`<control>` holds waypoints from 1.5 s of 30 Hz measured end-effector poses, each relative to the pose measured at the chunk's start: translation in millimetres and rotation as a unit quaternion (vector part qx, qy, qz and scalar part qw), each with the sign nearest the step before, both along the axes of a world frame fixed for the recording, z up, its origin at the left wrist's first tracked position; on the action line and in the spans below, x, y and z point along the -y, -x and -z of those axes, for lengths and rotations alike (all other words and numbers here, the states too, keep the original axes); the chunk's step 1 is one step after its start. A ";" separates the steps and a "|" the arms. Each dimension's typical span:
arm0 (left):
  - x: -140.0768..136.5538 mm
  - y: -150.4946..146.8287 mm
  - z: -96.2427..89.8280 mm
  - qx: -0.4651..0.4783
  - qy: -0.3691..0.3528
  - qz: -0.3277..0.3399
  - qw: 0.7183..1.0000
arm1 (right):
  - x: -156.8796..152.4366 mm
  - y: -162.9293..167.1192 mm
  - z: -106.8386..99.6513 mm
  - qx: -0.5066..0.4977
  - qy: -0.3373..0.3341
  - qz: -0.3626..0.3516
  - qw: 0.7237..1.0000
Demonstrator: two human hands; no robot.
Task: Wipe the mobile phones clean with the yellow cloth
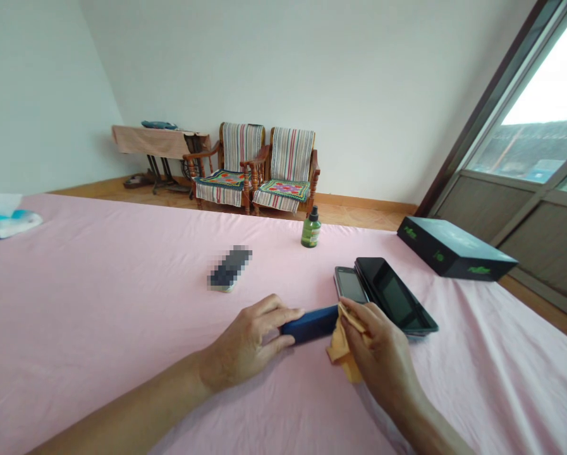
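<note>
A slim dark blue bar-shaped object, its exact kind unclear, is held at its left end between the thumb and fingers of my left hand. My right hand pinches a crumpled yellow cloth against the right end of this object. Part of the cloth is hidden inside the fingers. Just beyond my right hand lie a small grey-framed phone and a larger black tablet, side by side. Farther left, a pixelated dark phone rests flat.
Pink sheet covers the surface. A green spray bottle stands near the far edge, and a black box sits at right. A tissue pack is at far left. Two wooden chairs and a cloth-covered table stand by the wall.
</note>
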State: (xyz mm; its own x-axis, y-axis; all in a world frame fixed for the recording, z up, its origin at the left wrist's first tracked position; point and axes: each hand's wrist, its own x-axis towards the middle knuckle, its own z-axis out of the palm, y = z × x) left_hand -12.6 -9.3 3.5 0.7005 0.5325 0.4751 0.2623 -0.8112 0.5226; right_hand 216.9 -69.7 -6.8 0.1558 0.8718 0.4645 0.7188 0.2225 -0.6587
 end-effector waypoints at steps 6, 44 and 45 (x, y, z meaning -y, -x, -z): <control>3.0 -1.9 -0.9 -0.049 -0.160 -0.011 0.986 | -0.3 2.0 -0.5 -0.025 0.029 0.006 0.999; -1.2 4.9 -3.2 -0.128 -0.214 -0.014 0.968 | 0.5 -2.7 -2.9 -0.216 0.189 -0.034 0.957; -0.7 4.9 -3.2 -0.122 -0.213 -0.014 0.969 | 0.9 -3.4 -3.7 -0.249 0.208 -0.046 0.945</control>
State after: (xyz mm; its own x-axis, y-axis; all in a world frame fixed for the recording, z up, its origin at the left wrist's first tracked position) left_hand -17.5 -8.6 6.7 0.8077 0.3451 0.4781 0.3610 -0.9305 0.0617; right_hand 220.3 -70.6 -3.1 0.1792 0.9833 -0.0326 0.2867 -0.0839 -0.9543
